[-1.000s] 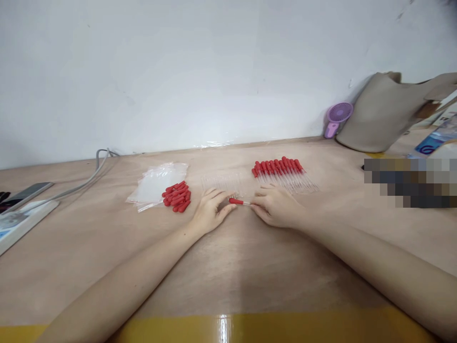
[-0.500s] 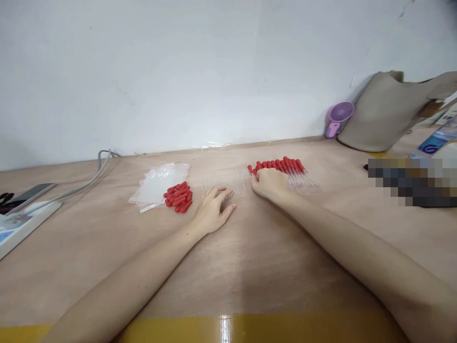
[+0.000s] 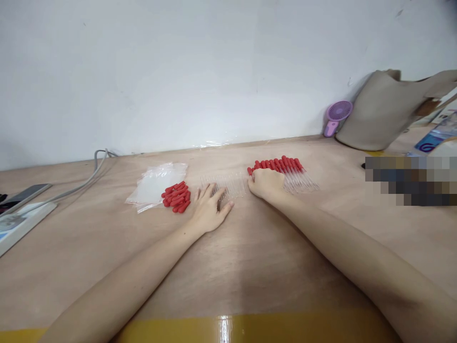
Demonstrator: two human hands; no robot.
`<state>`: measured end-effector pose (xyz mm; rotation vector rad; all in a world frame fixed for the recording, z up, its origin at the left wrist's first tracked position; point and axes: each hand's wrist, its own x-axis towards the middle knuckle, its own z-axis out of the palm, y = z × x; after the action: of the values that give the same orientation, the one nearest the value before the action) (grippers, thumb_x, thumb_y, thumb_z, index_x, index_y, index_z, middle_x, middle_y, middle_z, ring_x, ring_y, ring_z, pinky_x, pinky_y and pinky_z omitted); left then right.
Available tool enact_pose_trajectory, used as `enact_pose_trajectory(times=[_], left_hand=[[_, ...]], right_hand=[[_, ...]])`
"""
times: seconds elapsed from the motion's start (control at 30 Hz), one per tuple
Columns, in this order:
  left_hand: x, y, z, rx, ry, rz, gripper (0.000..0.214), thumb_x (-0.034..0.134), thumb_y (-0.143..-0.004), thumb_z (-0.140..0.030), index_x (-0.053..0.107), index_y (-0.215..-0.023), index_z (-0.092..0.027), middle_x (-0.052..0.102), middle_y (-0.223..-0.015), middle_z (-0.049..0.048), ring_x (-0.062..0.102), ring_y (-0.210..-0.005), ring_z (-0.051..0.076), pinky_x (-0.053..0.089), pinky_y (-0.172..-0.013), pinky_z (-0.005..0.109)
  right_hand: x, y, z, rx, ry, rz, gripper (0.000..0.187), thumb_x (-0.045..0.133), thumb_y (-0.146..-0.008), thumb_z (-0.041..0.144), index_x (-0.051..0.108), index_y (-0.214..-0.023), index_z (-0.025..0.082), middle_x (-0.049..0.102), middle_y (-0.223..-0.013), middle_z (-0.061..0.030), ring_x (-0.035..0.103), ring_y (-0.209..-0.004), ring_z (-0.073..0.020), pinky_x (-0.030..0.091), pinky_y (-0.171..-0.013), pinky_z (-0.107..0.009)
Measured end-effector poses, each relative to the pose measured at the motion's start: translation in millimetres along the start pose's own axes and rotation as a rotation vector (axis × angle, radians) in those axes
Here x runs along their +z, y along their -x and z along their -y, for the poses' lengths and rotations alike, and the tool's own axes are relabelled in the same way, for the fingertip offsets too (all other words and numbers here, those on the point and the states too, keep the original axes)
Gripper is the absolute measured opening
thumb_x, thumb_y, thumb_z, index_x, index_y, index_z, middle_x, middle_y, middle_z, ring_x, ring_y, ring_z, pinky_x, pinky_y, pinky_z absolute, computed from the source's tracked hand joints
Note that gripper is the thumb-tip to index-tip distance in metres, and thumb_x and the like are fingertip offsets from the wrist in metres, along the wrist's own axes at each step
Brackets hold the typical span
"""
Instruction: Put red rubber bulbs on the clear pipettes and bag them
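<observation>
Red-capped droppers (image 3: pixel 290 167) against right hand (image 3: pixel 267 184)

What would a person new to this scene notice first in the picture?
The red stands out first: a row of red-capped droppers at the right hand, and a pile of loose red caps left of the left hand. A small purple fan stands at the far wall.

Single head-worn view, aimed forward and down across the pale wooden tabletop (image 3: pixel 232 267) toward the plain white wall (image 3: pixel 178 71), close behind the left hand (image 3: pixel 209 209) and right hand (image 3: pixel 266 183).
</observation>
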<state>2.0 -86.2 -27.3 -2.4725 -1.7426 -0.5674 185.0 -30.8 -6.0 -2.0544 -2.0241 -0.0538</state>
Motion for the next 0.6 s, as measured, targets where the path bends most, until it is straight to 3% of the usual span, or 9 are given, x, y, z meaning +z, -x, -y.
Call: enact_pose_trajectory(times=[0.1,0.2,0.37,0.6], left_hand=[[-0.9,-1,1,-0.061,-0.028,0.058,0.06,0.042,-0.081,-0.057,0.043,-0.131,-0.023,0.032,-0.141,0.0151,0.021,-0.132,0.037,0.018,-0.102,0.06],[0.4,-4,3,-0.091,-0.009,0.089,0.063,0.041,-0.079,-0.062,0.04,-0.132,-0.028,0.03,-0.143,0.014,0.021,-0.131,0.041,0.021,-0.098,0.064],[5.9,-10,3,-0.064,0.035,0.121,0.061,0.038,-0.081,-0.061,0.042,-0.131,-0.028,0.031,-0.142,0.0136,0.022,-0.131,0.04,0.028,-0.097,0.059],[13.5,-18,-5,0.019,0.07,0.15,0.059,0.036,-0.083,-0.058,0.039,-0.133,-0.027,0.03,-0.143,0.0135,0.018,-0.133,0.037,0.025,-0.101,0.055]], right_hand=[[-2,2,5,-0.04,-0.022,0.003,0.029,0.042,-0.081,0.034,0.065,-0.088,0.017,0.066,-0.085,-0.0117,0.062,-0.082,-0.0262,0.044,-0.064,-0.034],[-2,-1,13,-0.04,-0.035,0.03,0.031,0.044,-0.08,0.036,0.065,-0.091,0.016,0.066,-0.086,-0.013,0.062,-0.084,-0.0263,0.044,-0.065,-0.033],[1,-8,18,-0.021,-0.039,0.071,0.028,0.047,-0.079,0.032,0.066,-0.092,0.015,0.066,-0.092,-0.0153,0.062,-0.085,-0.0252,0.044,-0.066,-0.032],[1,-8,14,-0.039,-0.019,0.154,0.024,0.047,-0.078,0.021,0.068,-0.087,0.014,0.067,-0.091,-0.0152,0.062,-0.088,-0.0235,0.042,-0.068,-0.03]])
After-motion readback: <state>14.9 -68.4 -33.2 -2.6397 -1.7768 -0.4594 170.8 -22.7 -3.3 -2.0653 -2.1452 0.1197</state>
